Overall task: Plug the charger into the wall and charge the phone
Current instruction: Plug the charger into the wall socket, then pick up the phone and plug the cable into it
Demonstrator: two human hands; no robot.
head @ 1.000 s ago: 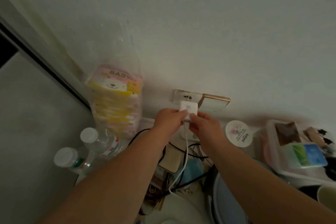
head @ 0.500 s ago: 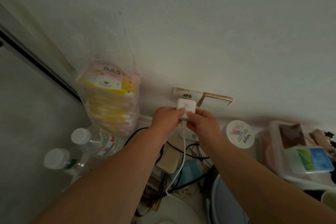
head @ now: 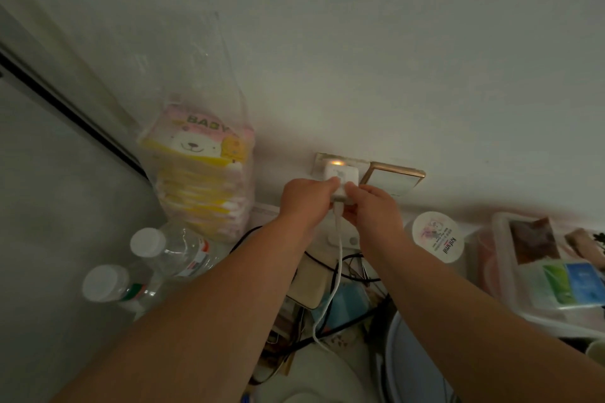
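A white charger block (head: 340, 177) sits against the wall socket (head: 322, 161), and a small orange glow shows at its top edge where it meets the socket. My left hand (head: 306, 198) grips the charger from the left and my right hand (head: 371, 204) grips it from the right. Its white cable (head: 335, 275) hangs from the underside down into the clutter below. I see no phone that I can identify.
A gold-framed wall switch (head: 393, 178) is right of the socket. A hanging bag of baby wipes (head: 199, 170) is to the left, two clear bottles (head: 163, 255) below it. A round white tub (head: 437, 240), plastic containers (head: 550, 268) and black cables (head: 347, 275) crowd the surface below.
Both hands have lifted the charger up and pushed it onto the socket; an orange glow now shows at the contact. The view has shifted slightly.
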